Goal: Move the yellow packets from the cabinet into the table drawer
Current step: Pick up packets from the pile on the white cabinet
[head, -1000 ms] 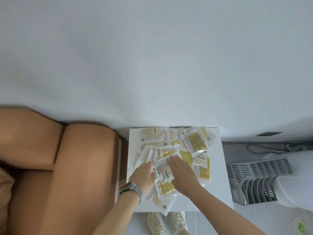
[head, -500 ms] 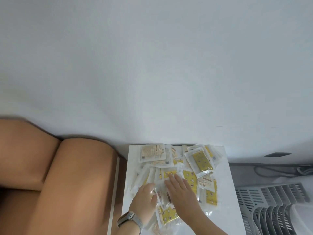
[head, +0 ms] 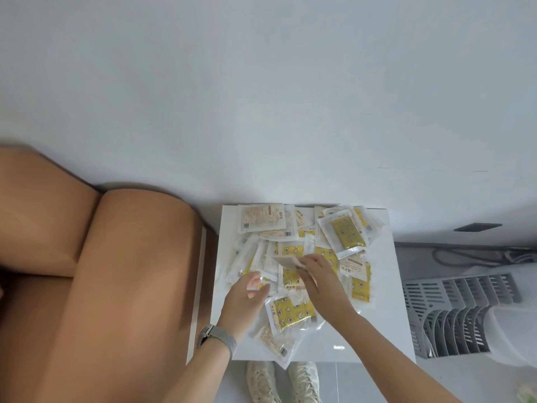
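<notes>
While left hand (head: 242,298) is hovering loosely curled over packet pile (head: 302,257), right hand (head: 321,279) is pinching pale packet (head: 286,261) on white table (head: 383,301).

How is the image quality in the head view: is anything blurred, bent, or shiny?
Head view: soft, even daylight with faint shadows; the left hand and right hand are slightly motion-blurred over the packets; the clear wrappers give small glints; the wide lens bends the white table edges and the sofa outward; print on packets is too soft to read.
</notes>
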The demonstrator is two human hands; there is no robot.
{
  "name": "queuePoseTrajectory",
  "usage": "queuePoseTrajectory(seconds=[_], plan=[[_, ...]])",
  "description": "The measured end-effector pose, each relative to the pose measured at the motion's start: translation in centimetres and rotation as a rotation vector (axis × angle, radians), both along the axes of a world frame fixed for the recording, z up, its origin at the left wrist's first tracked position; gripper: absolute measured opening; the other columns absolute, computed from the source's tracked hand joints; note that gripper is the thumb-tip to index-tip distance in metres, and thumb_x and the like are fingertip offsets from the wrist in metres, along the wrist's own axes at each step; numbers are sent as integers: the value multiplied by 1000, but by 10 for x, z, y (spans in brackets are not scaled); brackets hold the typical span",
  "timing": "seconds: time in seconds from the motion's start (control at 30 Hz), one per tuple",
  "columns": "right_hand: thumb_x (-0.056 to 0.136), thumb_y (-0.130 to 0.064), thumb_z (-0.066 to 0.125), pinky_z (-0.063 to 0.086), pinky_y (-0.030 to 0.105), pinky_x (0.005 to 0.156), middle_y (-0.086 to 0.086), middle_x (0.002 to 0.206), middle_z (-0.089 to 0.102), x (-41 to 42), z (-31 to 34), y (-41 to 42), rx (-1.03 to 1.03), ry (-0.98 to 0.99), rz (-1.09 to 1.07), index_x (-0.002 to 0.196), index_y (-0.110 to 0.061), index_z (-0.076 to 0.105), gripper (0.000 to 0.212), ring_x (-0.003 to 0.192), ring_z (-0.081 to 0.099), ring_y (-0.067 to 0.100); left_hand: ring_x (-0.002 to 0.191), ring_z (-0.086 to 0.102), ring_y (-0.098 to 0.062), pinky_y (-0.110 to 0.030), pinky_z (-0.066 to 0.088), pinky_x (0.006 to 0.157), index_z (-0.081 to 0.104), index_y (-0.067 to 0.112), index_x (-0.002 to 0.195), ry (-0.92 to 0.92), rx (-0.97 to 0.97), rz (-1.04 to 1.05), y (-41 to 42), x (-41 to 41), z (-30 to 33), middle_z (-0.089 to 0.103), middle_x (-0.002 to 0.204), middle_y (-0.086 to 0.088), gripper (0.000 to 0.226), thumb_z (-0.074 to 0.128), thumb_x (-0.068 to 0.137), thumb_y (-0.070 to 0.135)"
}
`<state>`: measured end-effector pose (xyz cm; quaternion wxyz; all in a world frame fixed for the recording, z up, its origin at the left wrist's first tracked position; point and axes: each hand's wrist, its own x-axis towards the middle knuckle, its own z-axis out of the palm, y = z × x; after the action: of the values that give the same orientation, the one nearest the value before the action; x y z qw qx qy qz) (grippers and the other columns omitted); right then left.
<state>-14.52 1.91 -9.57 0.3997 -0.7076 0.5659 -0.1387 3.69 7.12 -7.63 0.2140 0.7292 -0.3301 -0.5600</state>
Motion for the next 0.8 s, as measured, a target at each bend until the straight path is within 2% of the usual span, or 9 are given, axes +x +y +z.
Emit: queuePoseTrajectory(seconds=[0.1, 0.17, 0.27, 0.33, 0.5, 0.57, 0.63, 0.7, 0.8], plan=[[102, -22, 47, 34, 23, 62, -2, 69, 45, 9, 15, 0, 240, -196, -284, 79, -11, 51, 26, 64, 40, 11, 116, 52, -3, -23, 40, 95, 48, 25, 136, 115, -38, 57, -7, -8, 4, 52, 130, 13, 52, 65, 91, 42], [102, -24, 48, 32, 20, 56, -2, 64, 40, 12, 23, 2, 357, -305, -378, 75, -9, 46, 31, 60, 36, 12, 119, 56, -4, -27, 45, 99, 54, 22, 133, 218, -27, 108, -13, -15, 5, 59, 133, 12, 59, 68, 85, 53], [101, -22, 51, 33, 13, 51, -11, 56, 43, 12, 31, 5, 441, -434, -426, 73, -10, 52, 30, 53, 37, 6, 106, 69, -16, -29, 55, 82, 67, 21, 117, 385, 1, 228, -21, -26, 8, 74, 113, 2, 34, 70, 88, 38], [101, -19, 52, 35, 10, 51, -18, 52, 44, 13, 33, 5, 500, -484, -438, 71, -17, 54, 30, 49, 39, 0, 104, 70, -28, -39, 56, 82, 71, 18, 112, 473, 17, 310, -25, -31, 8, 76, 107, -6, 27, 72, 87, 28], [100, -28, 53, 52, 26, 73, -4, 83, 68, 10, 31, 0, 533, -460, -340, 90, -22, 68, 19, 76, 61, 15, 99, 72, -30, -54, 53, 95, 71, 11, 108, 485, 36, 432, -27, -34, 3, 76, 102, -10, 32, 77, 79, 23], [100, -36, 50, 46, 26, 69, -9, 76, 60, 5, 30, -7, 514, -369, -251, 87, -23, 65, 23, 69, 54, 15, 101, 71, -29, -52, 53, 95, 70, 12, 110, 476, 27, 441, -27, -35, 1, 77, 102, -7, 42, 79, 72, 30], [100, -42, 48, 49, 23, 69, -14, 88, 62, -2, 30, -20, 504, -268, -179, 101, -25, 67, 26, 73, 57, 9, 101, 72, -26, -49, 53, 95, 69, 15, 110, 486, 20, 471, -27, -34, -1, 77, 102, -5, 41, 77, 74, 30], [98, -42, 52, 56, 23, 69, -10, 102, 65, -15, 29, -41, 508, -207, -214, 117, -22, 64, 30, 81, 64, 9, 103, 71, -24, -50, 51, 98, 68, 18, 110, 489, 9, 496, -29, -32, -3, 77, 103, -3, 38, 76, 75, 30], [94, -34, 62, 49, 20, 76, -8, 108, 64, -40, 20, -79, 341, -45, -416, 124, -20, 58, 33, 92, 63, 10, 107, 69, -23, -52, 46, 104, 68, 20, 112, 466, -1, 524, -32, -28, -5, 76, 106, -1, 47, 78, 69, 36]])
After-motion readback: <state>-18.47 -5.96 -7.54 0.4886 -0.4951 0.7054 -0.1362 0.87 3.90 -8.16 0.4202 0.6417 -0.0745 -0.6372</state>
